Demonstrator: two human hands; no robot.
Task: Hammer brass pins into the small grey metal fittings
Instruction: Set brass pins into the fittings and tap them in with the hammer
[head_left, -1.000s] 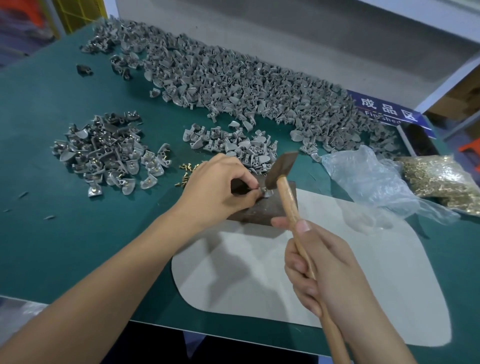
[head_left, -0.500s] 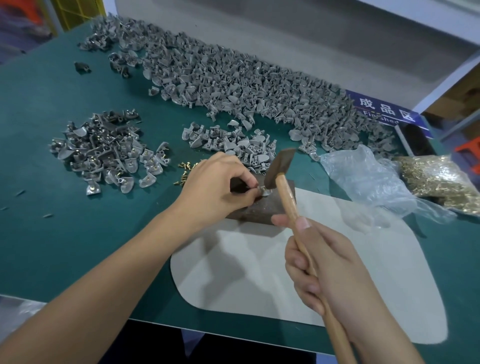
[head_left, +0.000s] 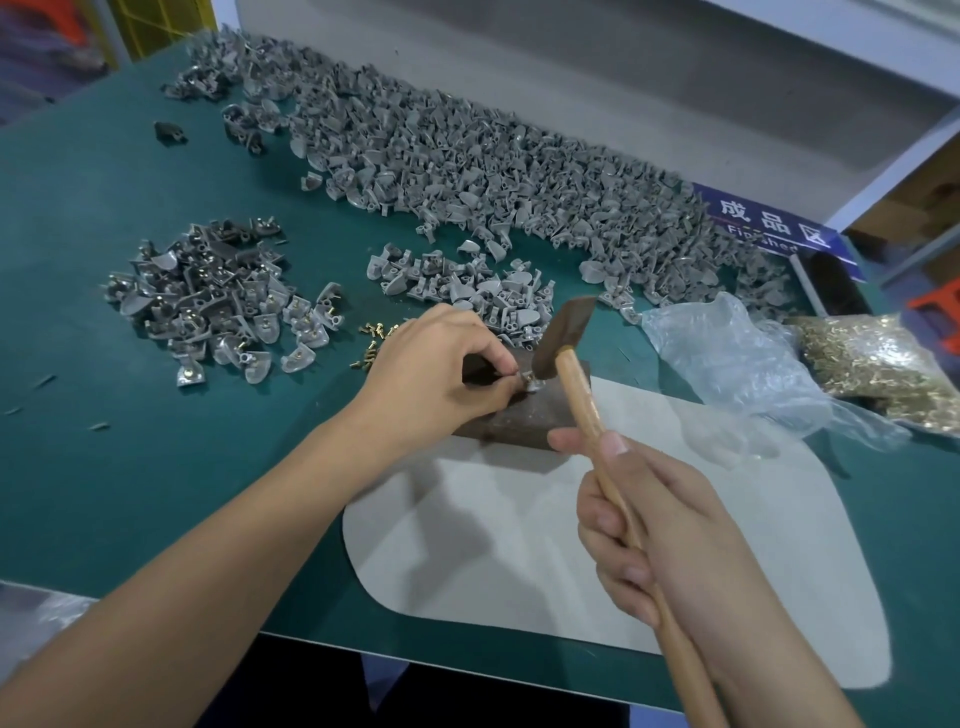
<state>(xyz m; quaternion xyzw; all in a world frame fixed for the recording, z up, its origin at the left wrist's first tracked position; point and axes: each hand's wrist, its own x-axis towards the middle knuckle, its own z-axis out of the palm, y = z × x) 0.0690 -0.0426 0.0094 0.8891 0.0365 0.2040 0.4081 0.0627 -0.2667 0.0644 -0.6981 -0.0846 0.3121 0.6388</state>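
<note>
The left hand pinches one small grey fitting at its fingertips on a dark block, while the right hand is wrapped round the wooden handle of the one hammer, whose head sits right beside that fitting. A few loose brass pins lie just left of the left hand, and a bag of pins lies well right. Three groups of fittings, too many to count, lie beyond: a left heap, a small middle cluster and a long far pile.
</note>
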